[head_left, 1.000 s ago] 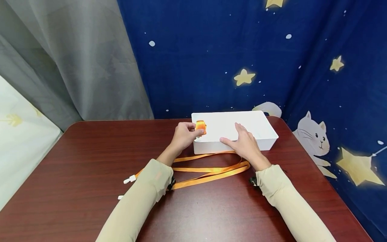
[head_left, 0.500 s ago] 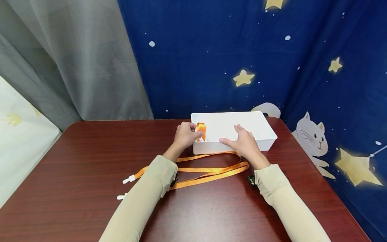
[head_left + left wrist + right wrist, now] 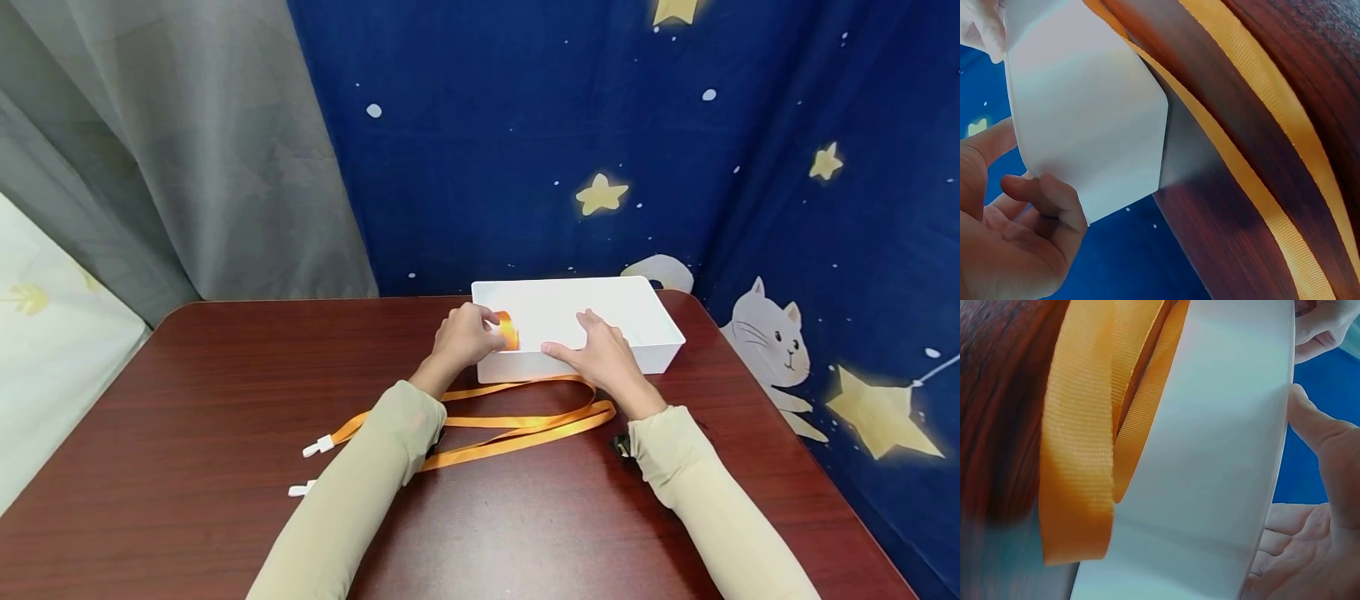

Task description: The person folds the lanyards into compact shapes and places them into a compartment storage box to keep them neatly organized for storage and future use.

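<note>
A rolled-up orange lanyard (image 3: 507, 331) stands inside the left end of a white open-topped box (image 3: 515, 365). My left hand (image 3: 465, 335) reaches over the box's left edge and holds the roll between thumb and fingers. In the left wrist view the box wall hides the roll, and the fingers (image 3: 1054, 203) are bent at the rim. My right hand (image 3: 603, 354) is at the front rim, its thumb touching the edge and its fingers extended over the inside. Those straight fingers (image 3: 1279, 540) also show beyond the wall in the right wrist view.
More orange lanyard straps (image 3: 525, 429) lie in long loops on the dark wooden table (image 3: 225, 375) before the box. Their white clips (image 3: 318, 446) lie to the left, partly behind my left sleeve. A blue star-patterned curtain (image 3: 465, 150) hangs behind the table.
My left hand has lowered the rolled lanyard from above the box's left edge down into the box and slightly right. The right hand stays at the front rim.
</note>
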Motion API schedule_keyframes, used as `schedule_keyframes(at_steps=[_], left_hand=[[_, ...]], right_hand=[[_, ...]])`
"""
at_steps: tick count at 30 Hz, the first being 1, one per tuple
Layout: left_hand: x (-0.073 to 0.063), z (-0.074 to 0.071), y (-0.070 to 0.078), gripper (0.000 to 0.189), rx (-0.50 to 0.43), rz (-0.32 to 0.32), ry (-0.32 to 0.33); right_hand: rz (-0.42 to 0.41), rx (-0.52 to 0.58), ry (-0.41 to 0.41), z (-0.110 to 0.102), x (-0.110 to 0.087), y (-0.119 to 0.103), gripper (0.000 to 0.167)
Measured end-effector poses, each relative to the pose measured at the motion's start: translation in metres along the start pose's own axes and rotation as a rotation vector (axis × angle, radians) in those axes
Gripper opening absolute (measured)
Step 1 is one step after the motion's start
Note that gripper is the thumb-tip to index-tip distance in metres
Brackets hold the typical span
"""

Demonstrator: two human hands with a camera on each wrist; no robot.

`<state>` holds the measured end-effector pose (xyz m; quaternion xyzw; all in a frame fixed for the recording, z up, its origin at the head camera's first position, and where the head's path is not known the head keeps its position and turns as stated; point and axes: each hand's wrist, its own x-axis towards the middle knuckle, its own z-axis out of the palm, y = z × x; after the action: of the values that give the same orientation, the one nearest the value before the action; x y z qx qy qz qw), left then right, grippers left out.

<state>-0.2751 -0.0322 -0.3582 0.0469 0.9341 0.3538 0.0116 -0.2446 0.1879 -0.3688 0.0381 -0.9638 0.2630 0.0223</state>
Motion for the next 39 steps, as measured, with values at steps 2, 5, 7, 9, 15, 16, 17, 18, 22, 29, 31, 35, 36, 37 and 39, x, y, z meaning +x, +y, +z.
schedule_keyframes(at_steps=[2, 5, 7, 9, 15, 16, 17, 18, 22, 29, 31, 35, 36, 37, 39], left_hand=[[-0.001, -0.001, -0.002, 0.037, -0.022, 0.008, -0.008], [-0.001, -0.003, -0.005, 0.036, -0.047, 0.030, -0.012], [-0.001, -0.004, -0.009, 0.037, -0.068, 0.052, -0.014], [-0.002, -0.005, -0.012, 0.038, -0.101, 0.074, -0.019], [-0.004, -0.008, -0.020, 0.037, -0.169, 0.144, -0.013], [-0.005, -0.009, -0.021, 0.036, -0.178, 0.162, -0.010], [-0.006, -0.011, -0.023, 0.036, -0.188, 0.182, -0.008], [-0.007, -0.012, -0.024, 0.036, -0.202, 0.202, -0.004], [-0.012, -0.019, -0.032, 0.031, -0.258, 0.288, 0.022], [-0.022, -0.031, -0.047, 0.029, -0.324, 0.352, 0.089], [-0.024, -0.033, -0.051, 0.029, -0.327, 0.360, 0.093], [-0.026, -0.034, -0.056, 0.025, -0.319, 0.351, 0.083], [-0.027, -0.034, -0.058, 0.025, -0.317, 0.345, 0.073], [-0.027, -0.034, -0.059, 0.026, -0.314, 0.340, 0.061], [-0.028, -0.033, -0.061, 0.026, -0.304, 0.326, 0.032]], right_hand=[[0.000, 0.001, -0.004, 0.000, 0.000, -0.001, 0.099], [-0.007, 0.003, -0.007, 0.001, 0.000, -0.001, 0.099], [-0.007, 0.004, -0.010, 0.001, 0.001, -0.002, 0.099], [-0.006, 0.005, -0.012, 0.001, 0.000, -0.002, 0.099], [-0.007, 0.008, -0.014, 0.001, 0.000, -0.003, 0.098], [-0.010, 0.009, -0.012, 0.001, 0.000, -0.002, 0.098], [-0.015, 0.010, -0.008, 0.001, 0.000, -0.002, 0.098], [-0.020, 0.010, -0.003, 0.001, 0.000, -0.002, 0.097], [-0.039, 0.024, 0.007, 0.002, 0.000, 0.000, 0.096], [-0.134, -0.006, 0.053, 0.003, -0.005, -0.004, 0.085], [-0.195, -0.018, 0.126, 0.003, -0.008, -0.005, 0.078], [-0.325, 0.005, 0.280, 0.004, -0.014, -0.010, 0.060], [-0.353, 0.016, 0.304, 0.004, -0.016, -0.011, 0.055], [-0.380, 0.024, 0.322, 0.004, -0.018, -0.012, 0.050], [-0.431, 0.030, 0.344, 0.005, -0.022, -0.013, 0.040]])
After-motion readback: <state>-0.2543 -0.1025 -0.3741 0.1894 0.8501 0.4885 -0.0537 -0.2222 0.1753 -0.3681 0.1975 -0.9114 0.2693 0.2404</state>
